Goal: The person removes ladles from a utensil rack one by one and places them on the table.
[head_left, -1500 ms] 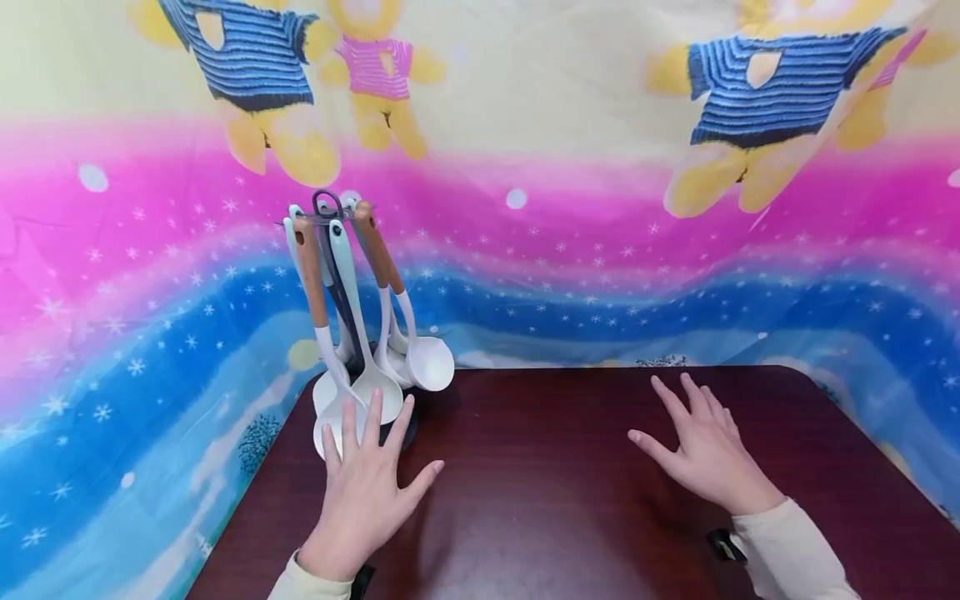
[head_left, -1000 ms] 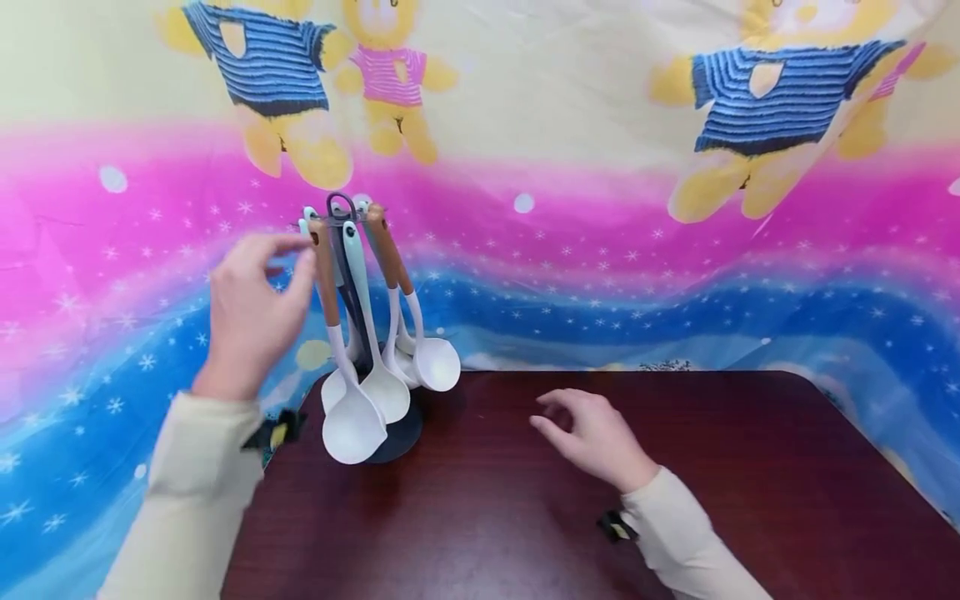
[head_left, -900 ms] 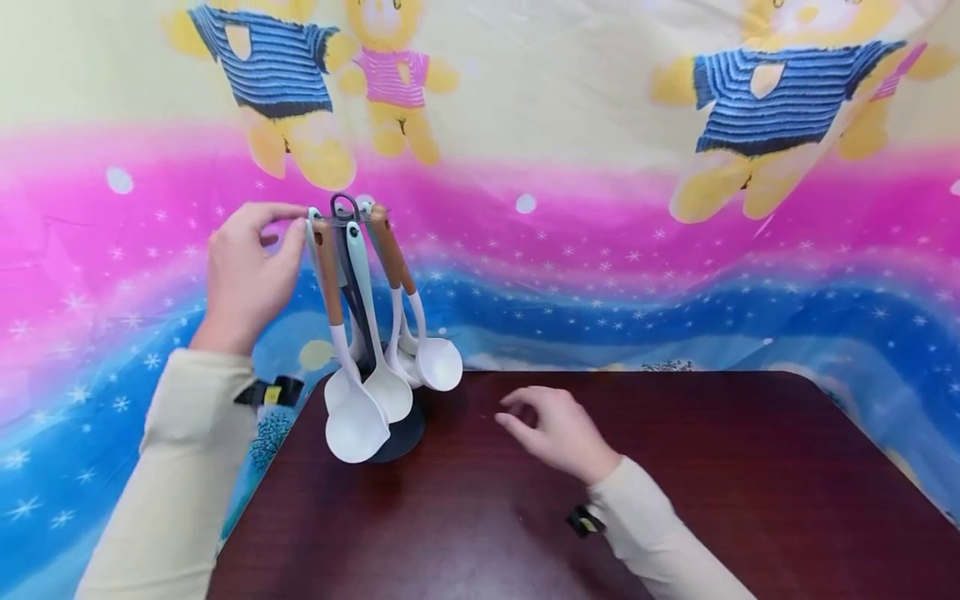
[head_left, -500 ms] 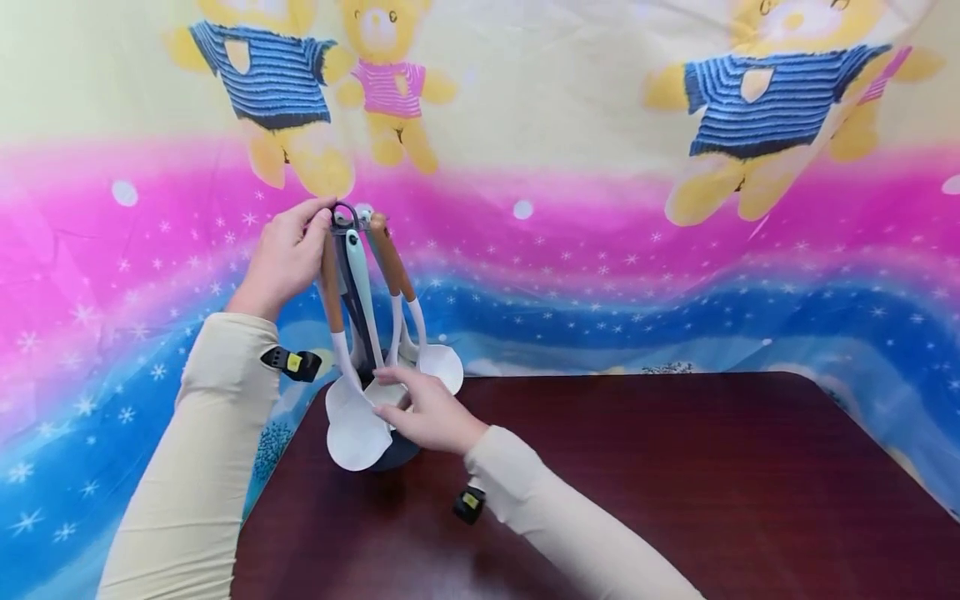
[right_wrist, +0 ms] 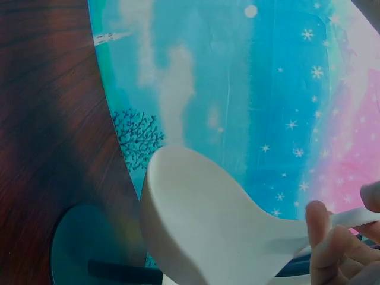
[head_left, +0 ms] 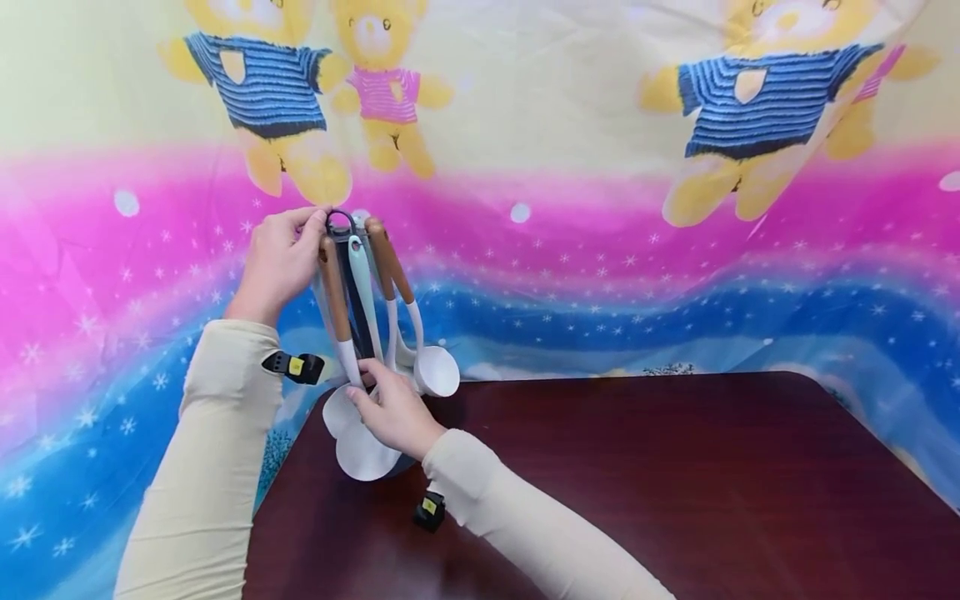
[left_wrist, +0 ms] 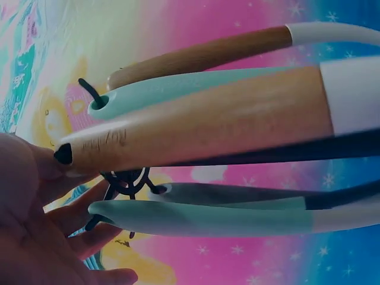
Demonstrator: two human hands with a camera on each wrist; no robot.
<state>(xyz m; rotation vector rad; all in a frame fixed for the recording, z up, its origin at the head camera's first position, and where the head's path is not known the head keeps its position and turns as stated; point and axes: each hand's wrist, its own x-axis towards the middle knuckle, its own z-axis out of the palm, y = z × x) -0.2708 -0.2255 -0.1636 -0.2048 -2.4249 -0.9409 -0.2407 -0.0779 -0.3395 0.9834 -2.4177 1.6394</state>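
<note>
A dark utensil rack (head_left: 341, 218) with a ring on top stands at the table's far left, hung with several white-headed kitchen utensils. My left hand (head_left: 281, 258) pinches the rack's top beside the ring. In the left wrist view, the left hand (left_wrist: 53, 219) reaches behind the wooden handle end, its other fingers spread. A white ladle (head_left: 363, 454) with a wooden handle hangs at the front. My right hand (head_left: 393, 408) pinches its white neck just above the bowl. The right wrist view has the ladle bowl (right_wrist: 196, 208) close, with curled fingers (right_wrist: 329, 243) under the neck.
Turquoise-handled (head_left: 362, 271) and wooden-handled utensils (head_left: 393, 262) crowd around the held ladle. Another white ladle bowl (head_left: 437, 372) sticks out to the right. The round dark base (right_wrist: 83, 243) rests on the brown table (head_left: 637, 483). A printed cloth (head_left: 562, 275) hangs behind.
My left hand has risen from over the table to the rack's top. The right hand has crossed leftward and taken the front ladle's neck; that ladle has shifted slightly right and down.
</note>
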